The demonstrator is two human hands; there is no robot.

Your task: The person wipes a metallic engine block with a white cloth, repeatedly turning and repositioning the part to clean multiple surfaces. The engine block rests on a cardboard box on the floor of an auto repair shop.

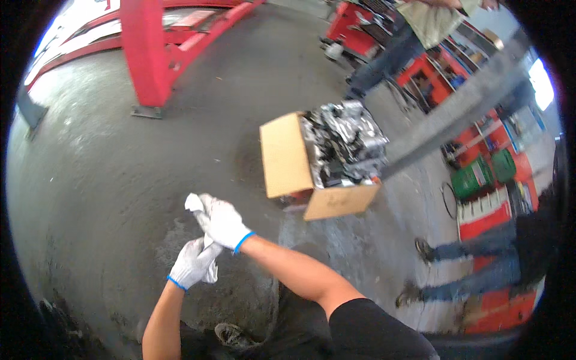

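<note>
My left hand (191, 264), in a white knit glove with a blue cuff, is closed low and to the left. Just above it my right hand (223, 223), gloved the same way, is closed too. Between them runs a crumpled white cloth (211, 274), gripped by both hands. One end pokes out above the right hand and another hangs below beside the left. Whether anything is wrapped inside the cloth is hidden. Beyond my hands, to the right, an open cardboard box (287, 157) stands on the floor, heaped with metal engine parts (348, 141).
A red lift post (143, 54) with its frame rises at the upper left. A grey slanting beam (462, 105) stands right of the box. One person (384, 60) is at the upper right, another (474, 264) at the lower right. Green bins (473, 180) sit by red shelving.
</note>
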